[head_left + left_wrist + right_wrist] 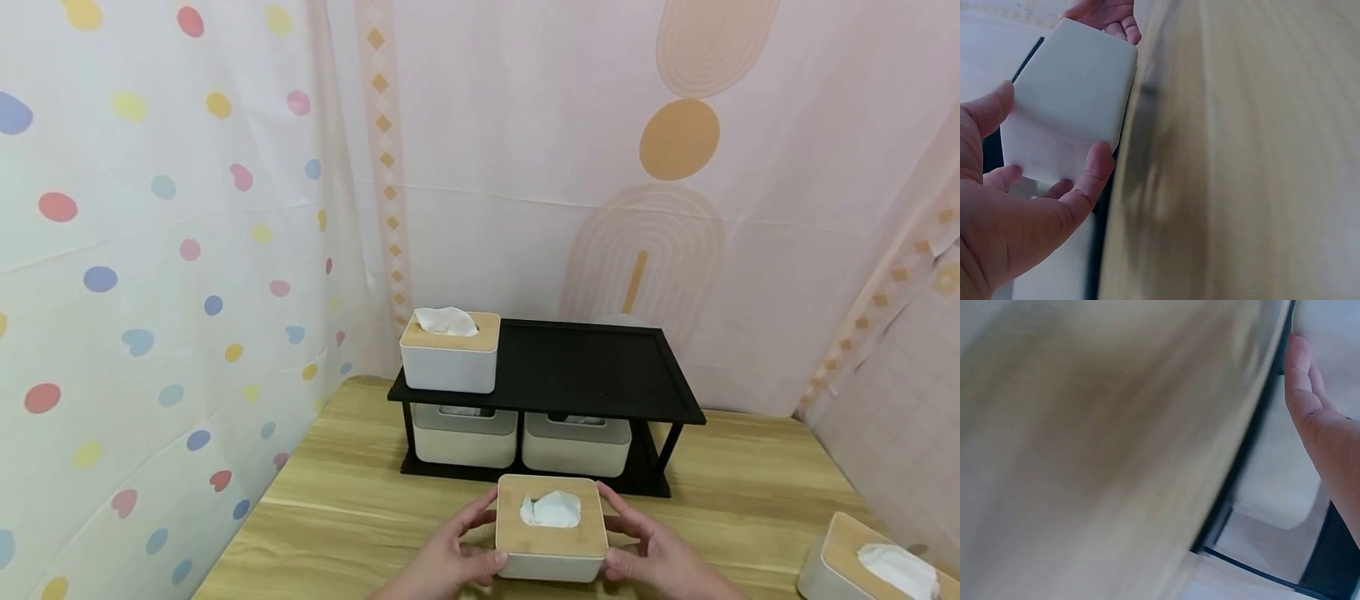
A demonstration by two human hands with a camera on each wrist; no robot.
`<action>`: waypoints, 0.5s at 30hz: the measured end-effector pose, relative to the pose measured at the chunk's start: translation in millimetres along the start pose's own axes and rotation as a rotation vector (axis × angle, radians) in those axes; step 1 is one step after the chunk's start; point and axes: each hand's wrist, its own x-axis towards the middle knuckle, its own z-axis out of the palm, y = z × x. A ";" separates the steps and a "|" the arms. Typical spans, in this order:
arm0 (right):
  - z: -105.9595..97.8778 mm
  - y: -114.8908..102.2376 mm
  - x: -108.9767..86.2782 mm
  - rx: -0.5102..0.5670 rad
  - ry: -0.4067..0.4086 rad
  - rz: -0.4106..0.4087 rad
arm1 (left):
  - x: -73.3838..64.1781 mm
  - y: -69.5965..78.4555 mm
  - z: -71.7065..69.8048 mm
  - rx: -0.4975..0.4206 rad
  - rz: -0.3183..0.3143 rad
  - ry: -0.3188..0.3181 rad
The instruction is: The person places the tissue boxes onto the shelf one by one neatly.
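A white tissue box [552, 533] with a light wooden lid and a tissue poking out is held between both hands, in front of the black shelf [588, 362]. My left hand [459, 546] grips its left end, while my right hand [645, 546] grips the right end. In the left wrist view the box [1075, 81] shows its pale side or base and looks raised off the table, with a blurred shadow below. Only part of the right hand [1329, 434] and a corner of the box appear in the right wrist view.
One tissue box [450, 367] stands on the shelf's upper tier at left. Beneath, two more, a left box [465, 446] and a right box [576, 454], sit side by side. Another box [840, 567] lies at the wooden table's [315, 508] right front. Patterned curtains hang behind.
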 end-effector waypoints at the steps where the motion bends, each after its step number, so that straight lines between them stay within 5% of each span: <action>1: -0.4 -3.0 -0.5 -0.019 0.005 -0.013 | -0.4 2.1 0.2 0.005 0.013 0.002; 15: -1.5 -42.1 -3.8 -0.117 0.048 -0.101 | -4.7 38.6 -4.3 0.092 0.104 0.016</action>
